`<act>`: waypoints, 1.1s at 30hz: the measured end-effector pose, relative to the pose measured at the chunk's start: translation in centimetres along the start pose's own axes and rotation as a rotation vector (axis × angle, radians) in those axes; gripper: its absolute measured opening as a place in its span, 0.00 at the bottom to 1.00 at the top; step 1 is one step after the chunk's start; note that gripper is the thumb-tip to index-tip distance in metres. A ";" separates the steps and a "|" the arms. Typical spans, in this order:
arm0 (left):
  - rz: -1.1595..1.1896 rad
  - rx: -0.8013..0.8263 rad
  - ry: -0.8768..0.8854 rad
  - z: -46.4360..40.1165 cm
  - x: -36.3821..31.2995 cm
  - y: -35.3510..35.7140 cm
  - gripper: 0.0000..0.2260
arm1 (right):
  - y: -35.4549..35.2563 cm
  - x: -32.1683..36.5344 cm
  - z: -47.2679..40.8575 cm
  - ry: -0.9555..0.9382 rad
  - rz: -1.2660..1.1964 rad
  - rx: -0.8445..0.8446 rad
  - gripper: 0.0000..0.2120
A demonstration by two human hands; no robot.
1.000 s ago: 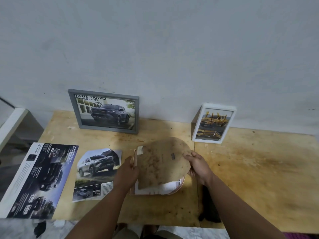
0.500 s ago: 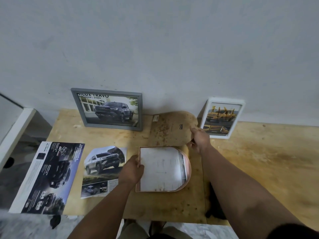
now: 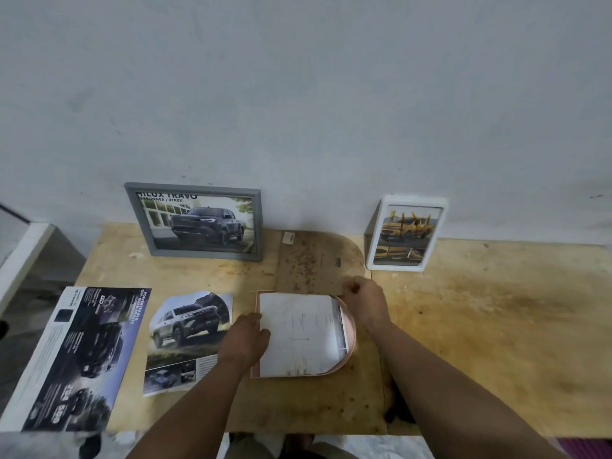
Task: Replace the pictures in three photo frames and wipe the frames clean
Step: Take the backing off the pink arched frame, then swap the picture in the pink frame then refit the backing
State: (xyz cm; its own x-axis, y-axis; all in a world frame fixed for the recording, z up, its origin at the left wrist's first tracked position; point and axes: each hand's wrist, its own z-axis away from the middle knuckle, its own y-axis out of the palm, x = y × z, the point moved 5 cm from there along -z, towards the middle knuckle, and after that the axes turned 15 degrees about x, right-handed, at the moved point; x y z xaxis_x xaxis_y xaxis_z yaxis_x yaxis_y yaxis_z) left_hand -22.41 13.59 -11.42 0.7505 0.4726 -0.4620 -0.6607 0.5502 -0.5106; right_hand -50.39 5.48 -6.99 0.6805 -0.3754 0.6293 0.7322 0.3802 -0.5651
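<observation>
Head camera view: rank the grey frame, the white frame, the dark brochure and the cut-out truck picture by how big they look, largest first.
1. dark brochure, largest, though it lies nearest the camera, which flatters it
2. grey frame
3. cut-out truck picture, close to the grey frame, so that order is unsure
4. white frame, clearly smallest
</observation>
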 end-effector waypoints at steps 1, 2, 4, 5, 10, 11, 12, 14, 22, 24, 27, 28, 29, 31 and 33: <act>-0.030 0.015 -0.005 0.0 0.0 0.3 0.22 | 1.1 -0.7 0.3 0.019 0.118 0.080 0.09; -0.050 0.029 -0.012 -0.1 0.1 0.6 0.22 | 2.2 -1.5 0.7 0.052 0.204 0.145 0.08; -0.077 0.039 -0.016 0.0 0.3 1.1 0.21 | 4.0 -3.2 1.6 0.125 0.276 0.235 0.05; -0.091 0.039 -0.013 -0.1 0.4 1.2 0.21 | 4.8 -4.0 2.0 0.160 0.289 0.254 0.05; -0.131 0.027 0.003 0.0 0.7 1.5 0.21 | 7.1 -5.8 3.7 0.207 0.275 0.184 0.15; -0.133 0.022 0.007 0.0 0.7 1.5 0.21 | 7.3 -5.9 3.9 0.203 0.264 0.173 0.17; -0.132 0.021 0.010 0.0 0.8 1.6 0.21 | 7.4 -5.9 4.1 0.204 0.255 0.161 0.19; -0.134 0.022 0.015 0.0 0.8 1.7 0.21 | 7.3 -5.8 4.4 0.208 0.210 0.121 0.23; -0.156 0.042 0.025 0.3 0.7 2.0 0.22 | 6.4 -6.7 4.2 0.275 -0.064 0.022 0.16; -0.165 0.050 0.030 0.4 0.6 1.9 0.22 | 6.3 -6.9 4.1 0.288 -0.110 0.022 0.10; -0.182 0.068 0.038 0.4 0.6 1.9 0.22 | 6.1 -7.0 3.9 0.277 -0.131 0.047 0.07; -0.177 0.069 0.043 0.4 0.5 1.9 0.22 | 6.0 -7.1 3.9 0.279 -0.122 0.050 0.07; -0.165 0.071 0.045 0.4 0.5 1.9 0.22 | 5.9 -7.2 3.9 0.276 -0.109 0.042 0.07; -0.156 0.073 0.049 0.4 0.3 1.9 0.22 | 5.6 -7.5 3.8 0.273 -0.068 0.022 0.06; -0.160 0.071 0.056 0.4 0.3 1.8 0.22 | 5.4 -7.7 3.9 0.273 -0.059 0.014 0.05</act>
State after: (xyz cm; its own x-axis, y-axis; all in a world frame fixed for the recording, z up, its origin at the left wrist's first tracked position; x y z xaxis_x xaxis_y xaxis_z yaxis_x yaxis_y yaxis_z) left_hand -23.38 15.05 -12.20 0.8426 0.3372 -0.4198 -0.5291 0.6632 -0.5293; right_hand -51.76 13.72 -12.79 0.6203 -0.6105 0.4924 0.7715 0.3618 -0.5234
